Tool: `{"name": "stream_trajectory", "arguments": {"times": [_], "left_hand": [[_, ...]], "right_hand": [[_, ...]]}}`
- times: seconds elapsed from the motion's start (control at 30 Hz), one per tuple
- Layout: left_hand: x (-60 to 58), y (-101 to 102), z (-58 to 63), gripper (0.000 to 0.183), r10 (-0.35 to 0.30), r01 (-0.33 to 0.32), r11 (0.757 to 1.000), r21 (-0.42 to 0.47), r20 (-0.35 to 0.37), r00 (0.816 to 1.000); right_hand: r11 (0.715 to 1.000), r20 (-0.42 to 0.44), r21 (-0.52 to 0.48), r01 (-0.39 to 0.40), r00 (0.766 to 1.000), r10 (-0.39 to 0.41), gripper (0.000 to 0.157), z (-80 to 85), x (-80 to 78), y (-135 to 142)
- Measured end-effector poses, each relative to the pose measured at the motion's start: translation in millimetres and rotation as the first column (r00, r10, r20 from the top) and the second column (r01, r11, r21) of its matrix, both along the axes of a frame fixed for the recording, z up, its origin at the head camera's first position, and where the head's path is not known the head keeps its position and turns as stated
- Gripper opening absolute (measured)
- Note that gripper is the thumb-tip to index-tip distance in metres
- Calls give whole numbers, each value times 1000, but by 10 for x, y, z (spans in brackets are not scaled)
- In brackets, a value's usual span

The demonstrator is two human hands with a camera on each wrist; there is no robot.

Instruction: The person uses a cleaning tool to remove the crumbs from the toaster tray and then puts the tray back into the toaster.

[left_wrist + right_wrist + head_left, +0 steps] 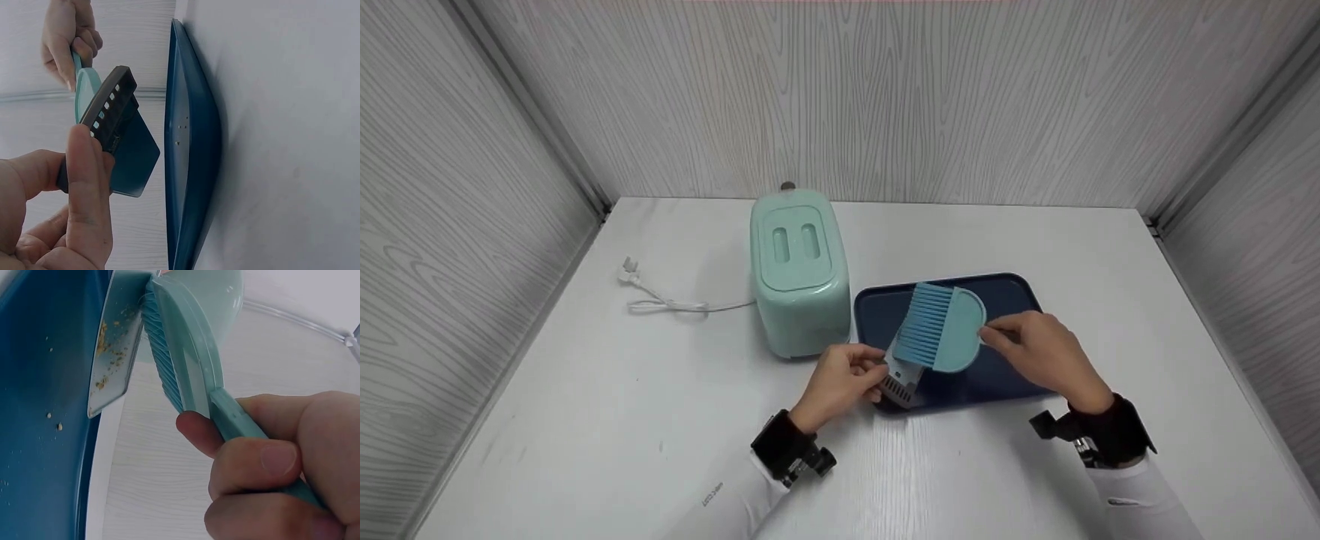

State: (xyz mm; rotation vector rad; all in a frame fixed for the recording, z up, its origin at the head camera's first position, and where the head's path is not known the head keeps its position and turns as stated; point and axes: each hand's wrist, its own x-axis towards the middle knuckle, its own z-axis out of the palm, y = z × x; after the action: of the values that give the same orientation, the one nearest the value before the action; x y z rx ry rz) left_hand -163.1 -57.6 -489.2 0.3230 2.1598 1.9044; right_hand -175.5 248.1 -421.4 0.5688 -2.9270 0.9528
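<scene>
My left hand [836,382] grips the dark slotted end of a small metal crumb tray [898,388], tilted over the left part of a dark blue serving tray [1012,375]. By its handle, my right hand [1044,356] holds a teal brush [962,334]. The bristles [160,349] lie against or close over the crumb tray in the right wrist view. Brown crumbs [102,343] cling to the metal surface, and a few loose bits [59,427] lie on the blue tray. In the head view the brush hides much of the crumb tray.
A mint-green toaster [802,300] stands left of the blue tray, with two slots on top. Its white cord [682,306] runs left across the white table [607,420] to a plug [628,271]. Wood-patterned panels [885,97] enclose the table at the back and sides.
</scene>
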Motion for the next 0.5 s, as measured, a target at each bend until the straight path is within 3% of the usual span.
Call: {"name": "stream_trajectory", "arguments": {"times": [0.5], "left_hand": [[17, -15, 18, 28, -4, 4, 1000, -4, -3, 1000]], "right_hand": [[994, -24, 89, 69, 997, -67, 21, 32, -30, 161]]}}
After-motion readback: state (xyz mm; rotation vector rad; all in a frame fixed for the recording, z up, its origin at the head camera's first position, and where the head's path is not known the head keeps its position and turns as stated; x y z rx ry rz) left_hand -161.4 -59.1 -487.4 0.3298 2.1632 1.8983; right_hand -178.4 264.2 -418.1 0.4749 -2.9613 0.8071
